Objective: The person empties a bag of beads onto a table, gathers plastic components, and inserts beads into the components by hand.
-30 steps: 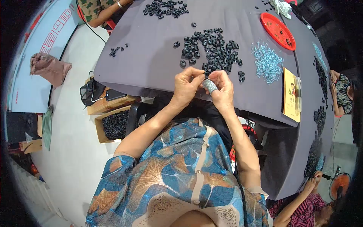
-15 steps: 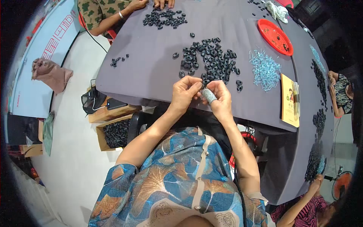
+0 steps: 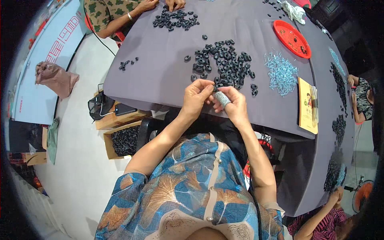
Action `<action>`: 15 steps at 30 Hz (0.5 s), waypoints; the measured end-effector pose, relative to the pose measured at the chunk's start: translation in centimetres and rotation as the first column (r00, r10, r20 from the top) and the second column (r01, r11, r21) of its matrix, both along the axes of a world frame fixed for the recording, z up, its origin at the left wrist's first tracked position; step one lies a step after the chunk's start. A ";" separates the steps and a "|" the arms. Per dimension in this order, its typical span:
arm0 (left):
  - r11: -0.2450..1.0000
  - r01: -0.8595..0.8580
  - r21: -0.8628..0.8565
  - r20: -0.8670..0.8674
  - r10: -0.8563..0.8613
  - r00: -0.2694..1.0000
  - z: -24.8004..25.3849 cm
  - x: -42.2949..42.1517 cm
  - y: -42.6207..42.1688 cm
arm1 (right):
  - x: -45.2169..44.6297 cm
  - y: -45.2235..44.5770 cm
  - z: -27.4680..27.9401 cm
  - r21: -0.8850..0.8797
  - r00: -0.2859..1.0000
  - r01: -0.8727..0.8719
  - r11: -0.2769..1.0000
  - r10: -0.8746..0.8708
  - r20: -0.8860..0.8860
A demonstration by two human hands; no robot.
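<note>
My left hand (image 3: 197, 97) is closed in a pinch above the table's near edge, thumb and forefinger pressed together. Beside it, my right hand (image 3: 235, 105) is also closed, its fingertips meeting the left ones. A grey speckled wrap (image 3: 222, 99) covers a finger of the right hand. Between the fingertips is a small black plastic part (image 3: 216, 89), mostly hidden by the fingers. Just beyond the hands lies a pile of black oval plastic parts with holes (image 3: 230, 64). To the right of that pile is a heap of small clear-blue pieces (image 3: 281, 74).
A red tray (image 3: 286, 34) holds a few small parts. A yellow booklet (image 3: 307, 108) lies near the table's right edge. Co-workers' hands (image 3: 174, 5) are at another black pile (image 3: 176, 20) and along the right side. A box of black parts (image 3: 125, 140) stands below left.
The view has shifted slightly. My hands stay together at nearly the same spot, with the right fingers and their grey wrap turned a little.
</note>
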State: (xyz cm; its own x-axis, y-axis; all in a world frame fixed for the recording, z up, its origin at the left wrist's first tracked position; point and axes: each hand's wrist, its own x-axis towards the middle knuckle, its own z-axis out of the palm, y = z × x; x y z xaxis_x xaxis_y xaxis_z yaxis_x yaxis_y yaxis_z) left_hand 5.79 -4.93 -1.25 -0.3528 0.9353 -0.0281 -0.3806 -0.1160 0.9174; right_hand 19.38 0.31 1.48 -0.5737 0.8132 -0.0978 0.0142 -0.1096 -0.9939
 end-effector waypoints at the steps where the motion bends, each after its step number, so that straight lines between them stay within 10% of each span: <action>1: 1.000 -0.003 0.005 0.011 0.003 1.000 0.0 0.0 -0.1 | 0.1 0.0 0.0 -0.002 1.000 -0.008 1.000 0.008 0.018; 15: 1.000 0.020 0.008 -0.012 -0.020 1.000 -0.1 0.0 0.1 | 0.4 0.2 1.4 0.107 0.976 -0.138 0.985 0.117 0.183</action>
